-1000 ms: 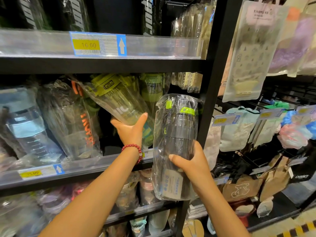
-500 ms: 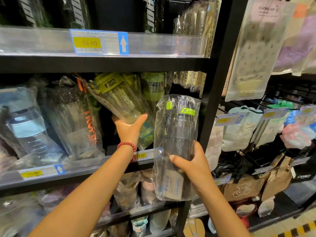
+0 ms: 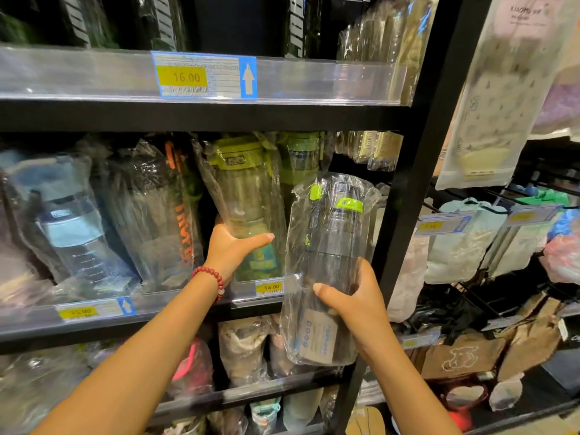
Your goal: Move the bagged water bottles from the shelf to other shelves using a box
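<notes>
My right hand point(image 3: 354, 306) grips a clear bagged bottle with a lime-green cap point(image 3: 329, 246), held upright in front of the middle shelf's right end. My left hand point(image 3: 232, 249), with a red bead bracelet on the wrist, holds a bagged bottle with an olive-green lid point(image 3: 248, 196) that stands on the middle shelf point(image 3: 188, 304), nearly upright. More bagged bottles stand to the left: one with orange lettering point(image 3: 157, 215) and a blue-banded one point(image 3: 72, 227). No box is in view.
A black upright post point(image 3: 417, 158) borders the shelf on the right. The upper shelf point(image 3: 94, 76) carries a 16.00 price tag. Bagged goods fill the lower shelf point(image 3: 244, 346). Hanging packets and brown paper bags point(image 3: 470, 353) are at the right.
The olive-lidded bottle in my left hand has swung from a leftward lean to nearly upright. My right hand still holds the lime-capped bottle in about the same place.
</notes>
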### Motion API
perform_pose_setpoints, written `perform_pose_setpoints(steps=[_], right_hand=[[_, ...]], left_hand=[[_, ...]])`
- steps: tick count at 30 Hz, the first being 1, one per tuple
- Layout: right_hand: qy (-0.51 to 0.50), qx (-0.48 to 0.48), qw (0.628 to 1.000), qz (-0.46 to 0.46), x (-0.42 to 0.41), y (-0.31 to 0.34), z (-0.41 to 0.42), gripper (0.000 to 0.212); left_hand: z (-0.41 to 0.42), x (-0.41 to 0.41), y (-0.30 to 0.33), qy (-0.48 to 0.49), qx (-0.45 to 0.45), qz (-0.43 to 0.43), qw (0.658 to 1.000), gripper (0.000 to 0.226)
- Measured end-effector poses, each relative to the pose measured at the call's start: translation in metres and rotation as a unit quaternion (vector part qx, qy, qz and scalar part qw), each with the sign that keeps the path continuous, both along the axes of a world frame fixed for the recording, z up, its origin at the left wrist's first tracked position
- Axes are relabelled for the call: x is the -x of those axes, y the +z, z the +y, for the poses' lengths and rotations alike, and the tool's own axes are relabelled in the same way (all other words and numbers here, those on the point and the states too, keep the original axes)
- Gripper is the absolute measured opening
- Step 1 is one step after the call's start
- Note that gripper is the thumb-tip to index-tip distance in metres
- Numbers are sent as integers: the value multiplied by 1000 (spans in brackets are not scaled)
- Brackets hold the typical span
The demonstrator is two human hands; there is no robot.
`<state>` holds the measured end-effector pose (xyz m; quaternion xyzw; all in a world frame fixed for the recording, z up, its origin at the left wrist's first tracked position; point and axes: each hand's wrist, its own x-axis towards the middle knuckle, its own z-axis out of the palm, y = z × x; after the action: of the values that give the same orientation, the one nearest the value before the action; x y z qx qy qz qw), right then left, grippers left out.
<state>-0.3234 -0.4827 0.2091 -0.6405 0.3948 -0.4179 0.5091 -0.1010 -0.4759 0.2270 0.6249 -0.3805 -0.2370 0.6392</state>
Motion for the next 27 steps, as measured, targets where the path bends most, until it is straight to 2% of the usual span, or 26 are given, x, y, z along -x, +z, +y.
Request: perform_pose_setpoints(steps=[6,10,14,19,22,27], right_hand=[[-10,17,1000,-9,-16,6,-7,76],[-19,24,999,-35,-26,15,-17,60],[-48,31,997,-48,-40,27,-29,55],[-68,12,996,-60,-51,41,-43,63],[-77,14,994,-72,-53,50,-50,57],[-78,-4,991,-105,-63,55,-59,49]], left_hand=[[13,-10,6,-48,-22,-57,997,54],[21,-13,5,-65,-12,-60,996,70],[23,-14,2,-66,-7,-54,996,80],[23,-14,-7,-50,-6,-42,998,99],[23,-13,-8,-48,-9,-37,998,96],[21,-12,-10,-42,11,-46,998,75]])
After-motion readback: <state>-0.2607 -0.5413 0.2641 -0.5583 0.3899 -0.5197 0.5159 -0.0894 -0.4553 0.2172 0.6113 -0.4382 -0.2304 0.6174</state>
